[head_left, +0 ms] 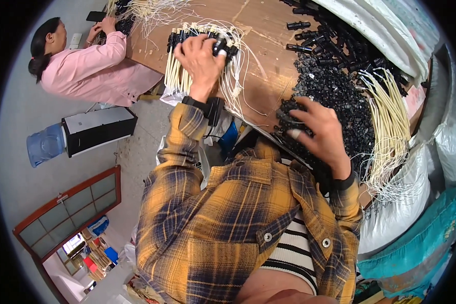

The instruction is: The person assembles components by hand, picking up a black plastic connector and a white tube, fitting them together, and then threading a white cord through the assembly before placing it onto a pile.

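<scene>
Yellow-and-navy plaid shirt (223, 228), cream cords (180, 76), black plastic parts (339, 91), brown table (268, 45), a co-worker's pink top (93, 71).

Brown wooden table (268, 30), scuffed top. On it: heap of small black plastic parts (334, 91) at its near edge; cream wire bundle (390, 111) right of the heap; longer black connectors (309, 35) beyond it; wire bundle with black ends (187, 71) left of the heap; loose white wires (162, 12) farther left.

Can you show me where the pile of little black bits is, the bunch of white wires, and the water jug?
pile of black parts (339, 96), head view, middle of heap.
bundle of white wires (175, 78), head view, lower strands.
water jug (44, 144), head view, blue body.
</scene>
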Motion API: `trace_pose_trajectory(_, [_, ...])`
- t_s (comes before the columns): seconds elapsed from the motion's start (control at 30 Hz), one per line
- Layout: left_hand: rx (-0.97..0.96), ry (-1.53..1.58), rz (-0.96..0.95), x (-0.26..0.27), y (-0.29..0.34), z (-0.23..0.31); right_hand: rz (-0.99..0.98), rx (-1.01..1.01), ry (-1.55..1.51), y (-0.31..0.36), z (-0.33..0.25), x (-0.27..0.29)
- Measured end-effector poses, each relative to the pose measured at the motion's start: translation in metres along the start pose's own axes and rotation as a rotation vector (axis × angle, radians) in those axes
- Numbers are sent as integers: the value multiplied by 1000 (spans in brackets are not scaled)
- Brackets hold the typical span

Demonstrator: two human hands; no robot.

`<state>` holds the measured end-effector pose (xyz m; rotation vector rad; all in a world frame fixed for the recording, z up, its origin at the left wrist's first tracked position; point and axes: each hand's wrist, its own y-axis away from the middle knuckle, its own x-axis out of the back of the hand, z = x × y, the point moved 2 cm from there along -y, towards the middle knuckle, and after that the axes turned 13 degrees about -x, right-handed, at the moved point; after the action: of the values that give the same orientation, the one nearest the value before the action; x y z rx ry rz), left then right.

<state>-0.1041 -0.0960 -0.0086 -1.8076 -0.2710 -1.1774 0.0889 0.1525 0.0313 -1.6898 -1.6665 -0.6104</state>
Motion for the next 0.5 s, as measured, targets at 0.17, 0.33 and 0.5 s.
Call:
trace_pose_trajectory(0.17, [-107, 355, 11, -13, -8, 43, 309, -467, -106, 24, 74, 25])
trace_pose_trajectory(0.33, [-328, 704, -132, -58, -51, 114, 614, -665, 543, 55, 150, 95])
trace_pose_trajectory(0.5, [-266, 673, -349, -99, -55, 118, 73, -1058, 523, 73, 177, 101])
